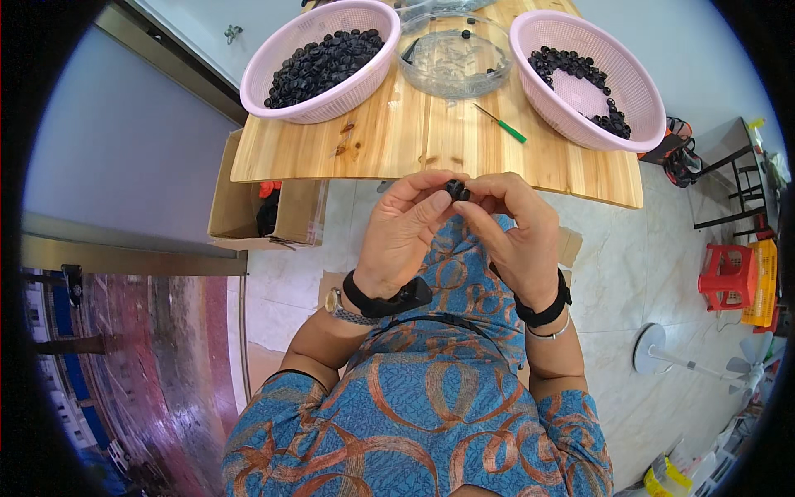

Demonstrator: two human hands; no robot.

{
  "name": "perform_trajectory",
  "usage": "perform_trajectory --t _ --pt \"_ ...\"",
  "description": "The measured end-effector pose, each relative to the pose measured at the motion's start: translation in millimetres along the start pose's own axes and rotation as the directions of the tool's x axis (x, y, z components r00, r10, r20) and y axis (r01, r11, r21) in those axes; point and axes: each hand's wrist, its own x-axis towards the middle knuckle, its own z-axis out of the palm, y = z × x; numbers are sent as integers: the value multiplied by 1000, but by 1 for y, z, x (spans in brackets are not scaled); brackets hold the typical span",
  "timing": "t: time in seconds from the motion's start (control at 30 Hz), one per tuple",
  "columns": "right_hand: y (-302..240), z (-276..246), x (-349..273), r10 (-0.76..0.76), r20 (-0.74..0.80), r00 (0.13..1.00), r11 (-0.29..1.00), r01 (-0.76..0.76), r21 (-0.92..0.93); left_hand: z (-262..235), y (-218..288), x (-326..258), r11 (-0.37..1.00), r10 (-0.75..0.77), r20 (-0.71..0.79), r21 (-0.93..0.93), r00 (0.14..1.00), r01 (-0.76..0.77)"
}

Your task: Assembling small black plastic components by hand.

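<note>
Both hands meet in front of my body, just off the near edge of the table. A small round black part, like a knob or cap, is pinched between them. My left hand grips it with thumb and forefinger from the left. From the right, the thumb and fingertips of my right hand close on the same part. Its far side is hidden by fingers. On the table beyond, a pink basket at the left is heaped with similar black parts, and a second pink basket at the right holds fewer.
A clear plastic tub with a few black parts stands between the baskets on the wooden table. Near it lies a green-handled screwdriver. An open cardboard box sits below the left edge. Red stool and fan are rightward.
</note>
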Motion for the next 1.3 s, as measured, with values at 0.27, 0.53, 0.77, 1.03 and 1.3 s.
perform_trajectory --t 0.27,0.53,0.77,1.03,1.3 --pt "10 -2 -4 207 68 976 898 -217 383 0 -2 0 999 -19 -54 -28 998 18" --pt "30 -13 -3 322 242 915 403 -364 840 6 -1 0 998 -45 -90 -39 995 42" --pt "47 -19 -7 189 212 959 254 -256 933 8 -1 -1 999 -53 -88 -12 995 52" --pt "51 -25 -8 104 99 990 200 -118 973 6 -4 -1 999 -51 -76 -15 996 50" --pt "51 -26 -10 142 79 987 231 -111 967 5 -3 -2 998 -50 -91 -28 995 47"
